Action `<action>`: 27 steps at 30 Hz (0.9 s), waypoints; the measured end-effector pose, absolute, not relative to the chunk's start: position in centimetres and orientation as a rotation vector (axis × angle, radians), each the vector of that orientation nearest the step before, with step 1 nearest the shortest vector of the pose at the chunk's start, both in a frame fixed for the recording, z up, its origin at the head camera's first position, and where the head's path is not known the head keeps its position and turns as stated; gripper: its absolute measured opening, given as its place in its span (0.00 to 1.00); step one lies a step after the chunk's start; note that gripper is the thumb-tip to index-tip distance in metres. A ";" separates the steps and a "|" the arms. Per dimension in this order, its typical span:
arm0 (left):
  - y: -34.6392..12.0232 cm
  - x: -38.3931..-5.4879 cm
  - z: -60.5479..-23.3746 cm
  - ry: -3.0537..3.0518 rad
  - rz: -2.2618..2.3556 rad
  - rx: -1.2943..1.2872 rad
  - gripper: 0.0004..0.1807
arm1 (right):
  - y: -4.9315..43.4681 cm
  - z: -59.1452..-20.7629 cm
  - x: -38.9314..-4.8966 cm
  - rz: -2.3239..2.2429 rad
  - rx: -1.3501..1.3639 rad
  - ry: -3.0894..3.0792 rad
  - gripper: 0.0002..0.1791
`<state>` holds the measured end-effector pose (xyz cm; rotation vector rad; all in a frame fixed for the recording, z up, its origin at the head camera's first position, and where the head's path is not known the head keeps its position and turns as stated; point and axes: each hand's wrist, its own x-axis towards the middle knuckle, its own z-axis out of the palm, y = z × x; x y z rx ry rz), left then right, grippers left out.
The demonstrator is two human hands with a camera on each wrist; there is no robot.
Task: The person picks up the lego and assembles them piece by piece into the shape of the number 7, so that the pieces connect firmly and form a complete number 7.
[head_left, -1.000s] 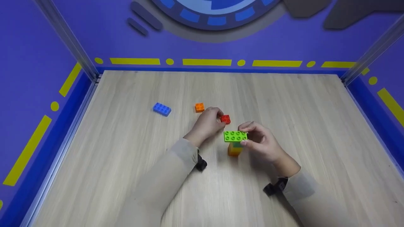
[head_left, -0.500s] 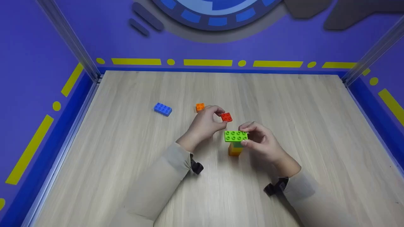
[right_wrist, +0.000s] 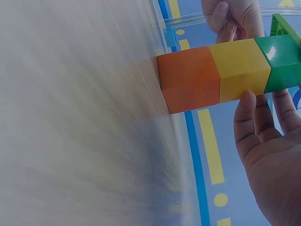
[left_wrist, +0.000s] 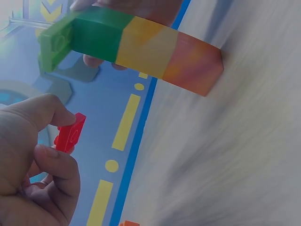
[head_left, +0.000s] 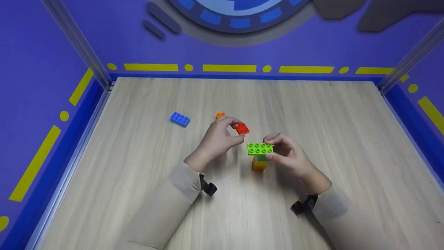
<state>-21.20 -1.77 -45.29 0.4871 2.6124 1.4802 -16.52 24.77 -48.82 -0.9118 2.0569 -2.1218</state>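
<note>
My left hand [head_left: 215, 139] pinches a thin red 2x2 toy brick [head_left: 242, 128] between thumb and fingers, held tilted in the air. In the left wrist view, the red brick [left_wrist: 71, 134] shows its side. Close by on the right stands an upright tower of orange [right_wrist: 188, 80], yellow [right_wrist: 240, 68] and dark green [right_wrist: 283, 63] bricks. A flat light green 2x4 brick [head_left: 259, 148] tops it, sticking out to the left. My right hand [head_left: 293, 158] holds the tower near its top, thumb and index finger at the right end of the light green brick.
Farther back on the wooden table [head_left: 312, 111] lies a blue 2x4 brick [head_left: 180, 119]. A small orange brick [head_left: 220, 115] sits behind my left hand, partly covered by it. Blue panels [head_left: 229, 52] wall the table at the back and sides.
My left hand has lifted the red brick, tilting it, and drawn slightly left, covering more of the small orange brick. The right hand and the tower stay in place.
</note>
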 end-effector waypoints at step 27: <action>-3.5 -17.8 -43.8 2.504 1.565 0.597 0.17 | 24.8 -48.9 -16.6 -2.134 -0.961 2.047 0.17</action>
